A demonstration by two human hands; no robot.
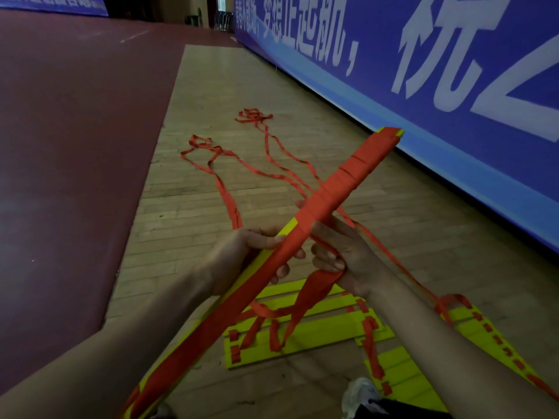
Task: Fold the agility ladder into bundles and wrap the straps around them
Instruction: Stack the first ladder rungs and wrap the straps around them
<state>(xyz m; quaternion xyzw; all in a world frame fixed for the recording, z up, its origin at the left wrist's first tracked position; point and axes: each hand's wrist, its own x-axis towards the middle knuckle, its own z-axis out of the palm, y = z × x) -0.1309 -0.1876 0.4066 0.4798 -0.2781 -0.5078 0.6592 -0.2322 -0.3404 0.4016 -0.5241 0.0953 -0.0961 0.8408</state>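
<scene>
A long bundle [348, 179] of stacked yellow ladder rungs slants from bottom left to upper right, its far half wound tight in red strap. My left hand [242, 255] grips the bundle around its middle from the left. Just right of it, my right hand [341, 252] holds a length of red strap [311, 288] that hangs in loops below the bundle. Under my hands, more yellow rungs [317, 331] lie flat on the wooden floor with red straps threaded through them. Loose red straps [230, 164] trail away across the floor ahead.
A blue banner wall [453, 71] with white characters runs along the right. A dark red floor area [75, 146] borders the wooden strip on the left. A white shoe [360, 394] shows at the bottom edge. More yellow rungs [490, 337] lie at the lower right.
</scene>
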